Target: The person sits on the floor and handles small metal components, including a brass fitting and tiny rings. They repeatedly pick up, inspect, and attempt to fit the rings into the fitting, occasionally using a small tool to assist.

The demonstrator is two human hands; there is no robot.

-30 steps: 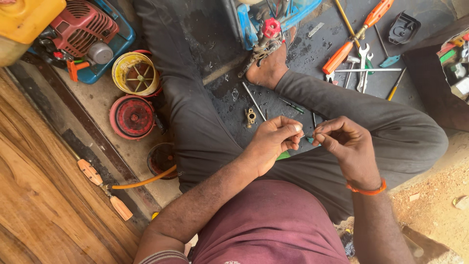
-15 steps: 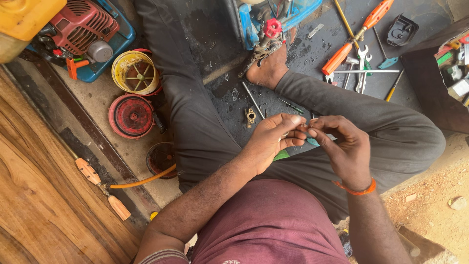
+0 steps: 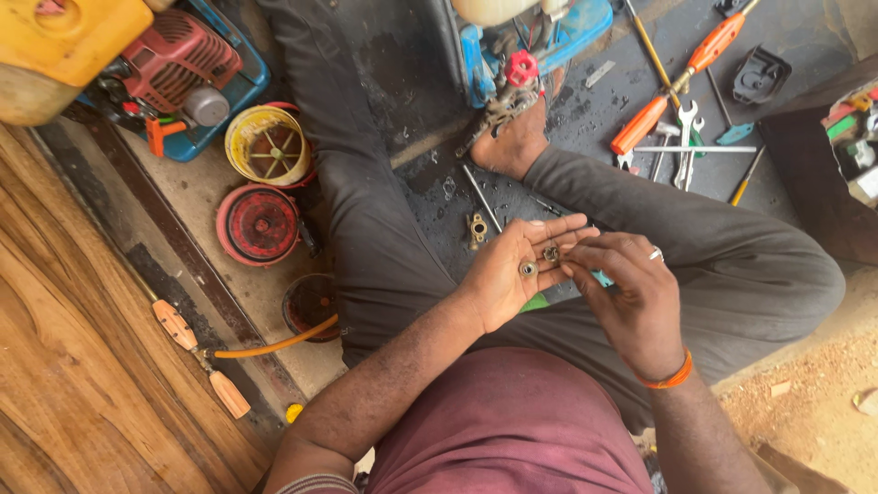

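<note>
Even, soft daylight; faint shadows; sharp centre; slight wide-angle stretching toward the edges.

A dusty concrete floor [image 3: 192, 215] carries a yellow round cover [image 3: 268, 144] and, just below it, a red round cover [image 3: 259, 224]. Farther right, a dark mat [image 3: 594, 110] holds orange-handled pliers [image 3: 672, 91], wrenches [image 3: 686, 151] and a small metal bracket [image 3: 476, 229].

Dull metal in our palm, worn surfaces all round

Our left hand [image 3: 512, 274] cradles two small matt metal nuts [image 3: 529, 269]; we see glossy orange plastic screwdriver handles [image 3: 640, 123], bright steel spanners [image 3: 686, 142], grained wooden boards [image 3: 73, 366] and rough, grimy trouser cloth [image 3: 384, 238].
</note>
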